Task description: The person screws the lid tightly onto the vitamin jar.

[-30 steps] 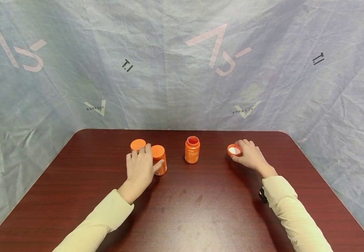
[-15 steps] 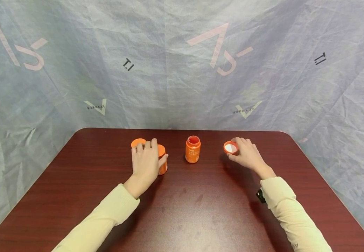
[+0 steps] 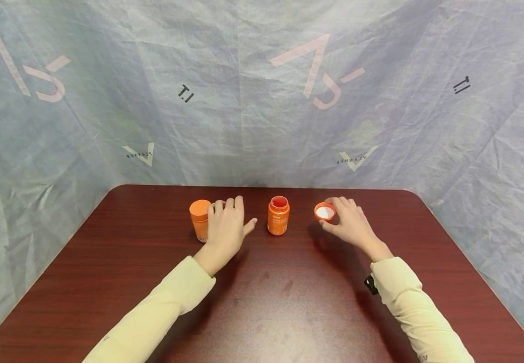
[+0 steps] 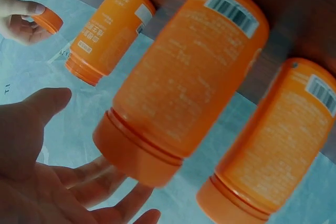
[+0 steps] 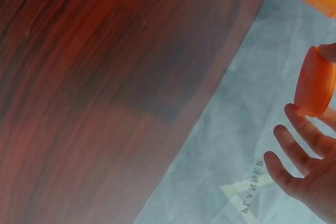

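An uncapped orange bottle (image 3: 278, 217) stands upright mid-table, its mouth showing. To its right, my right hand (image 3: 351, 222) pinches an orange cap (image 3: 324, 212) by its rim between thumb and fingers, white inside facing up, above the table. My left hand (image 3: 226, 227) hovers left of the uncapped bottle, thumb apart from the fingers and nothing gripped. In the left wrist view its fingers lie behind the lid of a capped orange bottle (image 4: 184, 72); whether they touch is unclear. That bottle is hidden by the hand in the head view. Another capped bottle (image 3: 200, 220) stands further left.
The bottles stand on a dark red-brown wooden table (image 3: 280, 302). A grey-blue printed cloth (image 3: 244, 101) hangs behind the table and along both sides.
My left hand has shifted right, off the leftmost bottle and across the middle capped one, towards the uncapped bottle. My right hand has carried the cap left. The bottles stay put.
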Demonstrator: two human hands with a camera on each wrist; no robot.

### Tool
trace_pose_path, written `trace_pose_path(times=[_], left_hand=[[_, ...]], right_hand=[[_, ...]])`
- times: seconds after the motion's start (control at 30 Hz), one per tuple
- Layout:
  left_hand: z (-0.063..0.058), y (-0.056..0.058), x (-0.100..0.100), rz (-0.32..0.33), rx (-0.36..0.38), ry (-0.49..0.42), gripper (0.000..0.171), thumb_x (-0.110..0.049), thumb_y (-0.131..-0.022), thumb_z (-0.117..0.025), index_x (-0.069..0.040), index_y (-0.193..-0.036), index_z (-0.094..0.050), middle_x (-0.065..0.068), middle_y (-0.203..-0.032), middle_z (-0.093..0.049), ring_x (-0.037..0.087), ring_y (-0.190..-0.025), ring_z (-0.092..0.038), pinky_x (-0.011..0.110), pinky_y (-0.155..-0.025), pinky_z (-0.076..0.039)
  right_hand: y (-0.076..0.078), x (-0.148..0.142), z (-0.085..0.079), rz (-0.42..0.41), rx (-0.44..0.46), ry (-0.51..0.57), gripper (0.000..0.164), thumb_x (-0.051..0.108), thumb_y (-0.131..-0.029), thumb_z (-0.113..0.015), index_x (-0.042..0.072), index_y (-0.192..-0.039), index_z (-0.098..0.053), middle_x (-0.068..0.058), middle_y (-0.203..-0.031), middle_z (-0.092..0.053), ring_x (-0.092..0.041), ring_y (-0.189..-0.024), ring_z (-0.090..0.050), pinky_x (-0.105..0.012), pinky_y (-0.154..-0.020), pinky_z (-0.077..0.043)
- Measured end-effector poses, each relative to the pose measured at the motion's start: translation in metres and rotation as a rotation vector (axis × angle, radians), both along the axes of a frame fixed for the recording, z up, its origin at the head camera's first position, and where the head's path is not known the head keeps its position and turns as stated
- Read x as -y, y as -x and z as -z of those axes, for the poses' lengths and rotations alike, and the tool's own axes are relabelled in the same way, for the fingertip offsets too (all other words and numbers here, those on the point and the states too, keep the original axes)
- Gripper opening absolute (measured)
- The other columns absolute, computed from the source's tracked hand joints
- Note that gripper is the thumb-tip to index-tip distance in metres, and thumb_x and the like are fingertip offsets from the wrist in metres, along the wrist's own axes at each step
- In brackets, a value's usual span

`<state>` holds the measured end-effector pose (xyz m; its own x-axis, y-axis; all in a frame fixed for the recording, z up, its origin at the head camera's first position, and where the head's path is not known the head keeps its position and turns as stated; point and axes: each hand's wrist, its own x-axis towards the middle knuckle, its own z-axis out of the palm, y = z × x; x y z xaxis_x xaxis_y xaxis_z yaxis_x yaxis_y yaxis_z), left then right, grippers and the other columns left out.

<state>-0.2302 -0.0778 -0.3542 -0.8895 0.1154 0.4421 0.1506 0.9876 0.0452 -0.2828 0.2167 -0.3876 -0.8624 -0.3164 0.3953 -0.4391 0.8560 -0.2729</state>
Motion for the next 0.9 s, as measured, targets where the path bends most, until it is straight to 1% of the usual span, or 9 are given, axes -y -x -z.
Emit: trace_pose_path(times=[0.07, 0.17, 0.3, 0.43, 0.67, 0.9], left_hand=[[0.0, 0.003, -0.004, 0.005, 0.023, 0.0, 0.058, -0.049, -0.081, -0.061, -0.005, -0.117, -0.048, 0.012, -0.103, -0.06, 0.034, -0.098, -0.051, 0.046, -0.091, -0.034], [0.003, 0.007, -0.01, 0.025, 0.03, 0.006, 0.059, -0.05, -0.082, -0.06, -0.006, -0.118, -0.049, 0.012, -0.106, -0.06, 0.033, -0.1, -0.051, 0.046, -0.093, -0.034], [0.006, 0.013, -0.017, 0.054, 0.008, 0.029, 0.058, -0.051, -0.082, -0.06, -0.006, -0.117, -0.049, 0.011, -0.105, -0.06, 0.033, -0.101, -0.051, 0.047, -0.094, -0.034], [0.009, 0.017, -0.024, 0.069, 0.002, 0.048, 0.059, -0.052, -0.081, -0.06, -0.006, -0.116, -0.05, 0.011, -0.104, -0.06, 0.033, -0.101, -0.051, 0.046, -0.094, -0.034], [0.012, 0.026, -0.035, 0.085, 0.013, 0.072, 0.06, -0.055, -0.078, -0.062, -0.008, -0.115, -0.05, 0.008, -0.103, -0.06, 0.03, -0.1, -0.052, 0.044, -0.093, -0.035], [0.014, 0.033, -0.043, 0.098, 0.025, 0.084, 0.063, -0.056, -0.077, -0.062, -0.01, -0.118, -0.049, 0.007, -0.103, -0.061, 0.03, -0.098, -0.054, 0.042, -0.09, -0.037]], right_hand=[[-0.001, 0.002, 0.0, -0.006, -0.008, 0.006, 0.053, 0.031, -0.072, -0.073, 0.006, -0.115, -0.053, -0.012, -0.103, -0.056, -0.031, -0.096, -0.047, -0.047, -0.075, -0.036], [-0.002, 0.004, 0.001, -0.012, -0.015, 0.015, 0.053, 0.031, -0.073, -0.073, 0.006, -0.115, -0.053, -0.011, -0.104, -0.056, -0.03, -0.096, -0.047, -0.046, -0.075, -0.036], [-0.004, 0.008, 0.002, -0.022, -0.024, 0.036, 0.052, 0.032, -0.074, -0.072, 0.006, -0.115, -0.053, -0.01, -0.103, -0.057, -0.03, -0.096, -0.047, -0.045, -0.075, -0.035], [-0.006, 0.011, 0.004, -0.035, -0.029, 0.055, 0.053, 0.031, -0.073, -0.073, 0.006, -0.115, -0.053, -0.01, -0.104, -0.057, -0.029, -0.096, -0.047, -0.044, -0.074, -0.035], [-0.007, 0.014, 0.005, -0.038, -0.025, 0.061, 0.055, 0.031, -0.073, -0.074, 0.005, -0.117, -0.052, -0.01, -0.106, -0.056, -0.029, -0.096, -0.047, -0.045, -0.075, -0.035], [-0.009, 0.018, 0.005, -0.042, -0.012, 0.069, 0.054, 0.03, -0.073, -0.073, 0.004, -0.116, -0.053, -0.011, -0.107, -0.056, -0.03, -0.097, -0.046, -0.046, -0.077, -0.035]])
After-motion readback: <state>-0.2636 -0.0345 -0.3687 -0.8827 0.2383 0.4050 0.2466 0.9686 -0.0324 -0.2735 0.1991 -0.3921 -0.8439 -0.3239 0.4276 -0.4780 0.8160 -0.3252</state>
